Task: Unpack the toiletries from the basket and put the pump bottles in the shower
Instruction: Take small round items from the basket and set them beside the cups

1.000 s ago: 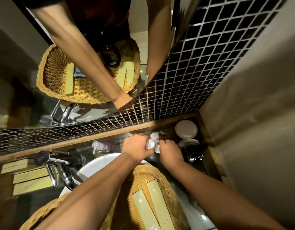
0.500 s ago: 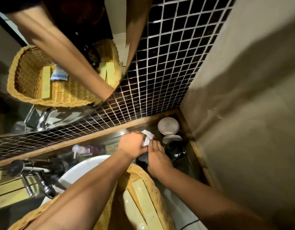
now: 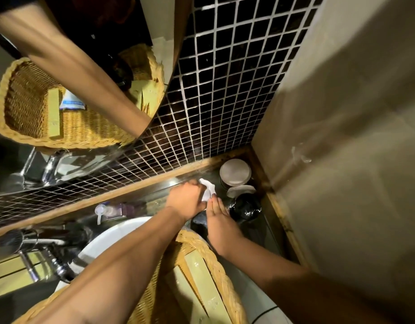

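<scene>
Two hands work close together at the far right corner of the bench [image 3: 258, 235]. The left hand [image 3: 186, 199] curls round the white pump head [image 3: 208, 188] of a dark bottle [image 3: 198, 224], and the right hand [image 3: 217, 219] lies straight-fingered against it. A slip here could knock the glossy black jar [image 3: 245, 206] or the lidded jar [image 3: 235, 172] just beside them. The near wicker basket [image 3: 213, 256] holds pale green boxes [image 3: 202, 284]. A clear pump bottle [image 3: 109, 210] stands to the left by the basin [image 3: 113, 235].

Chrome faucet [image 3: 58, 265] beside white sink [image 3: 113, 235]; lidded jar [image 3: 235, 172] in corner.
</scene>
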`<state>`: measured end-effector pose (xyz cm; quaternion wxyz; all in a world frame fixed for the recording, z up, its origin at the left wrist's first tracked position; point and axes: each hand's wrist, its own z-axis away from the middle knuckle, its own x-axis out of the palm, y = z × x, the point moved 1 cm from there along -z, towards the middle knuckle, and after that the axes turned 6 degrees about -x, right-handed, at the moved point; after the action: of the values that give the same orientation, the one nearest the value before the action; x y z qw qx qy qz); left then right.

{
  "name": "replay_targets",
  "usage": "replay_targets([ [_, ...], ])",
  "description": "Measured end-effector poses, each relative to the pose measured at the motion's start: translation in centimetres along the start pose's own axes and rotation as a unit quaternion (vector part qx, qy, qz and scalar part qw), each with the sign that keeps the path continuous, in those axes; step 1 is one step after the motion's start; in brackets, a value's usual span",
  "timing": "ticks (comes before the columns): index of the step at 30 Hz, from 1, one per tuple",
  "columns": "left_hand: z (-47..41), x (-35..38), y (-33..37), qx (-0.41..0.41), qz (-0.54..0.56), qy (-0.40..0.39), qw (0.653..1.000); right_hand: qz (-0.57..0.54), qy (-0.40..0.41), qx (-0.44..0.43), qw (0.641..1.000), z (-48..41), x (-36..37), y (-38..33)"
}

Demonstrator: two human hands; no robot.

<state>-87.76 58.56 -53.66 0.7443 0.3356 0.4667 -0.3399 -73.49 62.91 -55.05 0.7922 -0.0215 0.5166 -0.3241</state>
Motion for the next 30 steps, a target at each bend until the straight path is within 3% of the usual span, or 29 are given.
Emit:
replay_targets([
  [4,-0.1,0.2,-0.3,-0.003,0.084,-0.023,0.996,0.002,0.013,-0.014,1.0,0.0,0.2,0.1],
  [11,0.2,0.4,-0.7,0.006,0.149,0.006,0.989,0.002,0.028,-0.041,0.999,0.1,0.7,0.5],
  [24,1.1,-0.4,-0.8,0.019,-0.003,-0.096,0.995,0.063,-0.005,-0.042,0.997,0.2,-0.5,0.4],
  [30,3.5,-2.7,-1.1,-0.004,-0.024,-0.058,0.998,0.118,-0.01,-0.062,0.991,0.4,-3.1,-0.8],
])
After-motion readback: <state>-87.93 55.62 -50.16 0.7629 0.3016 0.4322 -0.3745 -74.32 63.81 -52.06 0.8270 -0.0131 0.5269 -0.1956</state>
